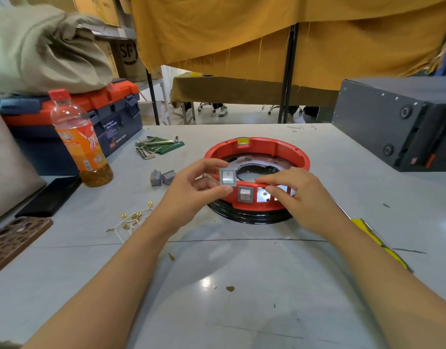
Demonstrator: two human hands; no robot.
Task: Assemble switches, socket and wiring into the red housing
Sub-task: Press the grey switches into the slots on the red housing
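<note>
**Switch held at housing rim; bench and surroundings noted**

Head view. The grey worktable (242, 285) is carrying the red housing (257, 152), which is sitting on a black ring base (249, 217) near the middle of the surface. The left hand (191, 195) is pinching a grey rocker switch (227, 177) between thumb and fingers, holding it just above the housing's near wall. A second switch (245, 194) is sitting seated in that wall, with open cut-outs just to its right. The right hand (302, 197) is resting its curled fingers on the housing's near rim, thumb against the wall; a firm grip cannot be confirmed.

Left of the housing, two loose grey switches (162, 177) are lying on the table, with white wires carrying brass terminals (132, 219) nearer the edge. A set of hex keys (151, 147) is lying beside a green pouch. An orange drink bottle (81, 139) is standing before a blue-and-orange toolbox (111, 107) bearing a bundled cloth. A dark box (398, 122) is occupying the right side. Yellow fabric (267, 34) is hanging behind the bench.
</note>
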